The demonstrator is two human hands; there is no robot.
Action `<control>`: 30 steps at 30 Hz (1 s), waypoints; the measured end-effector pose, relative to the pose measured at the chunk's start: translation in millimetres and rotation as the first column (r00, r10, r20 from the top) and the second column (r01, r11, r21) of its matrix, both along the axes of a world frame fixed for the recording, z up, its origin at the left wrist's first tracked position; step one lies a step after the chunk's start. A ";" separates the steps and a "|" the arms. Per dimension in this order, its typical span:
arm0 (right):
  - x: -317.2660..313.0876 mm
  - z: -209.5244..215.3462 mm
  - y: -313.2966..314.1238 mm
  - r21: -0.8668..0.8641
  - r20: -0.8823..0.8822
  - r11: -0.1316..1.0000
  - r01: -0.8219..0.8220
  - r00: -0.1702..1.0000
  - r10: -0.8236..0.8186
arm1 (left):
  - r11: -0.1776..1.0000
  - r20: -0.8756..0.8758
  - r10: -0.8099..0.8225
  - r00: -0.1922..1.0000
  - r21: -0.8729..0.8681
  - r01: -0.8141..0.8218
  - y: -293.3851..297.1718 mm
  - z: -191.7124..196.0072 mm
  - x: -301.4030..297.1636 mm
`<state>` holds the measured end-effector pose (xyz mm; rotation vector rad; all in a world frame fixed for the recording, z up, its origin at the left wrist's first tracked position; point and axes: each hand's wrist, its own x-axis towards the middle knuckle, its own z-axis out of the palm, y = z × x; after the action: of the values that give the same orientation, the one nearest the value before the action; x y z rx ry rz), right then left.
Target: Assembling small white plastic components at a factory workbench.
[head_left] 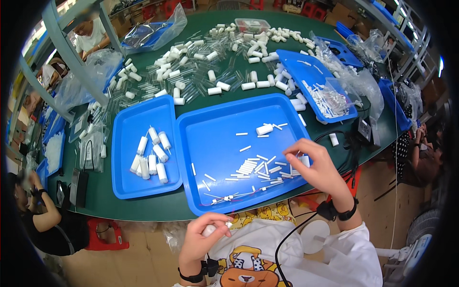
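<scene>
In front of me, my left hand [203, 237] is closed around a white cylinder [209, 230], just beyond the near edge of the large blue tray [210, 138]. A small white piece [229, 224] shows at its fingertips. Over the tray's right side, my right hand [318, 165] has thumb and forefinger curled together; whatever they pinch is too small to make out. Another white cylinder [304, 161] shows in the gap between those fingers. Short white tubes [247, 167] lie loose in the tray, with a wired cylinder [264, 129] farther back and thin red wires [210, 204] along its near edge.
A smaller blue tray [125, 184] at left holds several white cylinders [153, 164]. Another blue tray [299, 64] at the back right holds short white tubes. Clear tubes and white cylinders cover the green table's [205, 24] far side. A fan [420, 239] stands at right; other people sit around.
</scene>
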<state>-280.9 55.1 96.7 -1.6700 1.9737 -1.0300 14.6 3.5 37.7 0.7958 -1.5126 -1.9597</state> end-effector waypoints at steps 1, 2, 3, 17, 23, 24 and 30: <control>-9.4 0.4 -4.7 -0.007 -0.083 1.000 -0.004 0.997 0.003 | 0.999 0.001 0.048 0.999 0.000 -0.048 -1.2 0.9 0.6; -20.1 -0.5 -11.7 -0.014 -0.164 1.000 -0.009 0.986 0.007 | 0.993 -0.031 0.080 0.996 -0.088 -0.082 -5.6 -0.1 -0.9; -30.8 -4.3 -21.9 -0.017 -0.242 1.000 -0.019 0.970 0.015 | 0.984 -0.001 0.133 0.991 -0.121 -0.133 -7.9 3.3 -4.1; -137.6 -58.8 -155.3 0.331 -0.637 0.916 0.227 0.770 0.039 | 0.708 0.199 0.506 0.839 -0.652 -0.273 -14.2 5.1 -49.3; -123.9 -53.3 -148.8 0.293 -0.672 0.932 0.212 0.739 0.043 | 0.738 0.210 0.496 0.843 -0.614 -0.281 -15.1 4.8 -42.6; -127.2 -54.0 -148.3 0.323 -0.642 0.926 0.196 0.764 0.062 | 0.733 0.203 0.495 0.845 -0.621 -0.279 -15.6 3.2 -43.3; -130.7 -51.5 -142.3 0.277 -0.591 0.943 0.185 0.807 0.015 | 0.723 0.189 0.489 0.852 -0.634 -0.275 -15.0 3.7 -46.3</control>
<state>-411.5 -87.2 45.3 -1.8608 2.4463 -0.1662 -31.7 -11.5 41.4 1.0947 -1.8289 -0.9725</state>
